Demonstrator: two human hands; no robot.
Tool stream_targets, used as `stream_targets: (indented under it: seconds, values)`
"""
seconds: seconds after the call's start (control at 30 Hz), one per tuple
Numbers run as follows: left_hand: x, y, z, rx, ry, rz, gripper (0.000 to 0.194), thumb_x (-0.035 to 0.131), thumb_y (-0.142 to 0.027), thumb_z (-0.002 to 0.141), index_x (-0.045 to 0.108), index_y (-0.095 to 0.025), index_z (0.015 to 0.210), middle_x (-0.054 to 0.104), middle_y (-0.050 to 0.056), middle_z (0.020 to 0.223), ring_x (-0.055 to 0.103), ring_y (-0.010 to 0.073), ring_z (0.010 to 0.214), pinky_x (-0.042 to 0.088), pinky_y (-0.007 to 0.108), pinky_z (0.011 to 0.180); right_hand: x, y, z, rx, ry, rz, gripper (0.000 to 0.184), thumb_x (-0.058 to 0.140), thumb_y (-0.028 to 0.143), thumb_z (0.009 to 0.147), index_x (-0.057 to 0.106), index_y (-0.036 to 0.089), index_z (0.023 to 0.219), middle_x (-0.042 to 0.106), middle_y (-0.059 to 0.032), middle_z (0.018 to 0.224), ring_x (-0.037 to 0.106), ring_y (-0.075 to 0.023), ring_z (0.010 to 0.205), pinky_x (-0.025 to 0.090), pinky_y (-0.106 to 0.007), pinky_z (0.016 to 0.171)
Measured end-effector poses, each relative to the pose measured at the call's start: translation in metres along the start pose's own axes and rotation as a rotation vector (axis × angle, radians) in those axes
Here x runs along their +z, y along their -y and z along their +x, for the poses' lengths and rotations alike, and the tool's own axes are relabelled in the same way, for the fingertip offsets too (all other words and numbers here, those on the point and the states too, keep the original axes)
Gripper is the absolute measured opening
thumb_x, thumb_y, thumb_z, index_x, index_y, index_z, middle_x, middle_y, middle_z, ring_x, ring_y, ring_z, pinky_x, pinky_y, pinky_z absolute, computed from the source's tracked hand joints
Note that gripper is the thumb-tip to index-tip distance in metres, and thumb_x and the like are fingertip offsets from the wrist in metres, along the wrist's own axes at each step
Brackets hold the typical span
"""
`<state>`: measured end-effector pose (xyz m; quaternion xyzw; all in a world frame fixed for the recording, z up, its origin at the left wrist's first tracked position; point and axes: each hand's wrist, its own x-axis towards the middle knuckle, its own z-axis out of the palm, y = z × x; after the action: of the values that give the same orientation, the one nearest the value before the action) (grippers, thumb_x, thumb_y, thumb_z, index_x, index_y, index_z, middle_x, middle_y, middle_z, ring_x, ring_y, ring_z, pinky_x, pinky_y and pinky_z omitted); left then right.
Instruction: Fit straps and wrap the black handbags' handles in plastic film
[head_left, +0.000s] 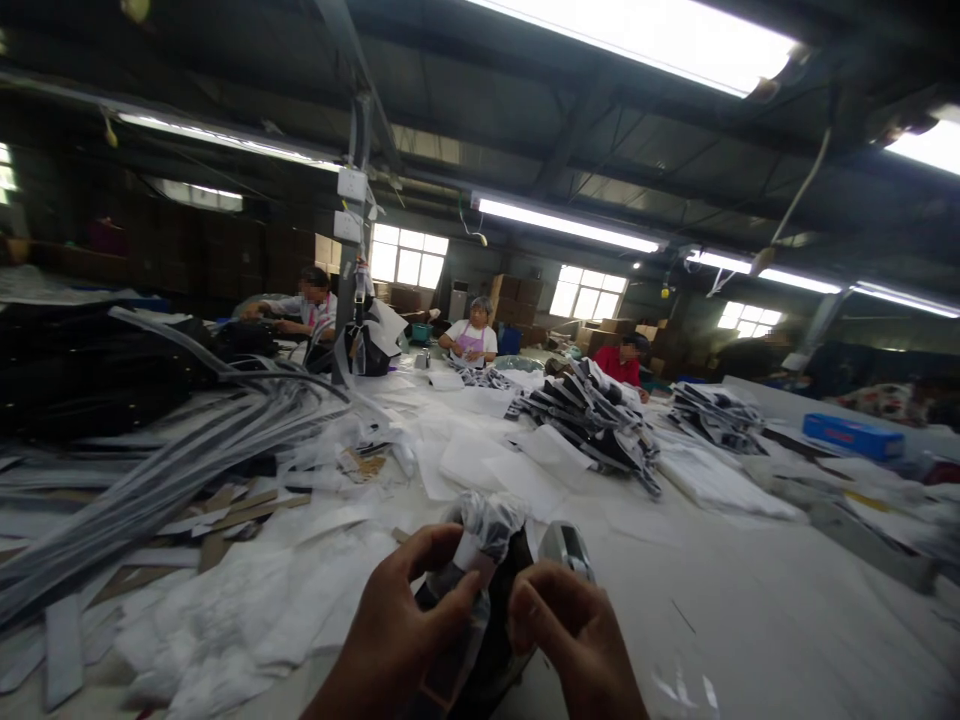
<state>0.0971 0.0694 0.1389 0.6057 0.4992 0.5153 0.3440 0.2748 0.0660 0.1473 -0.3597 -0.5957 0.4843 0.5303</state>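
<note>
My left hand (416,610) is closed around a dark item wrapped in clear plastic (487,525), its bunched top sticking up above my thumb. A white band or label wraps the plastic just below the bunch. Close by on the right, my right hand (566,625) has its fingers curled into a pinch beside a black piece (510,610); whether anything is between the fingertips is hidden. Just behind the right hand stands a grey, rounded device (566,548) that looks like a tape dispenser, partly covered by the hand.
Long plastic-wrapped strips (187,470) and crumpled white sheeting (225,610) cover the left of the white table (750,610). A heap of black-and-white pieces (592,415) lies ahead, and a blue box (853,436) at right. Several people (471,338) work across the table.
</note>
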Motion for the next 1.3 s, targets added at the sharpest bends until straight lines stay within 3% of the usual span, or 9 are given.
stream_targets:
  seconds: [0.23,0.4,0.5,0.6,0.73,0.87,0.93,1.07,1.3]
  values:
    - [0.001,0.0,-0.003,0.038,-0.034,0.073,0.038,0.072,-0.039,0.076,0.07,-0.023,0.11,0.076,0.004,0.11,0.068,0.0272,0.103,0.055,0.032,0.088,0.006,0.004,0.01,0.03,-0.032,-0.292,0.044,0.071,0.052,0.08,0.059,0.015,0.059,0.05,0.0022,0.051,0.043,-0.0104,0.05,0.031,-0.022,0.047]
    - [-0.008,-0.002,-0.003,0.071,0.046,0.079,0.036,0.074,-0.037,0.076,0.072,-0.026,0.11,0.075,0.002,0.111,0.067,0.0269,0.106,0.053,0.032,0.093,0.002,0.005,0.013,0.108,0.005,-0.409,0.038,0.071,0.048,0.08,0.064,0.016,0.061,0.058,0.0009,0.052,0.051,-0.0121,0.05,0.035,-0.021,0.046]
    - [-0.011,-0.004,-0.003,0.031,0.064,0.046,0.037,0.077,-0.034,0.073,0.074,-0.025,0.109,0.076,0.004,0.109,0.068,0.0287,0.104,0.053,0.034,0.092,-0.003,0.003,0.014,0.191,0.009,-0.402,0.033,0.075,0.044,0.077,0.068,0.016,0.062,0.062,0.0002,0.051,0.054,-0.013,0.048,0.036,-0.021,0.045]
    - [-0.01,-0.004,-0.001,-0.013,0.129,-0.051,0.038,0.078,-0.032,0.072,0.074,-0.021,0.108,0.077,0.007,0.107,0.069,0.0295,0.101,0.054,0.034,0.089,-0.008,-0.005,0.016,0.218,0.041,-0.257,0.035,0.078,0.044,0.072,0.065,0.015,0.058,0.057,0.0025,0.044,0.048,-0.0103,0.04,0.032,-0.02,0.04]
    - [-0.005,0.001,0.002,-0.045,0.274,-0.365,0.043,0.076,-0.039,0.075,0.072,-0.015,0.11,0.078,0.011,0.098,0.072,0.0278,0.09,0.056,0.032,0.079,-0.014,-0.013,0.02,0.144,0.247,-0.04,0.031,0.074,0.043,0.078,0.071,0.013,0.068,0.062,0.0007,0.053,0.053,-0.0112,0.048,0.04,-0.02,0.049]
    - [-0.004,0.007,0.004,-0.105,0.287,-0.492,0.05,0.078,-0.046,0.072,0.071,-0.013,0.109,0.078,0.011,0.091,0.073,0.0259,0.079,0.055,0.034,0.075,-0.015,-0.009,0.021,0.006,0.319,-0.079,0.02,0.064,0.034,0.089,0.074,0.017,0.083,0.065,0.0005,0.066,0.058,-0.0136,0.063,0.045,-0.022,0.061]
    - [-0.004,0.008,0.005,-0.11,0.25,-0.477,0.048,0.079,-0.045,0.072,0.071,-0.014,0.108,0.078,0.011,0.092,0.073,0.0272,0.082,0.055,0.035,0.077,-0.013,-0.005,0.02,-0.078,0.294,-0.177,0.015,0.06,0.024,0.09,0.074,0.02,0.09,0.065,0.0009,0.071,0.058,-0.0145,0.069,0.046,-0.021,0.065]
    - [-0.004,0.005,0.007,-0.085,0.182,-0.411,0.041,0.079,-0.041,0.073,0.071,-0.017,0.105,0.078,0.011,0.098,0.072,0.0286,0.091,0.055,0.035,0.083,-0.005,-0.002,0.016,-0.193,0.164,-0.364,0.024,0.052,0.013,0.088,0.072,0.023,0.097,0.066,0.0008,0.075,0.059,-0.0158,0.07,0.048,-0.021,0.066]
    - [-0.004,0.001,0.011,-0.099,0.21,-0.369,0.034,0.075,-0.037,0.079,0.066,-0.02,0.107,0.077,0.008,0.103,0.071,0.0248,0.096,0.054,0.028,0.081,0.01,-0.011,0.011,-0.187,-0.039,-0.394,0.03,0.047,0.013,0.089,0.069,0.02,0.109,0.073,-0.0053,0.092,0.067,-0.0203,0.082,0.052,-0.025,0.074]
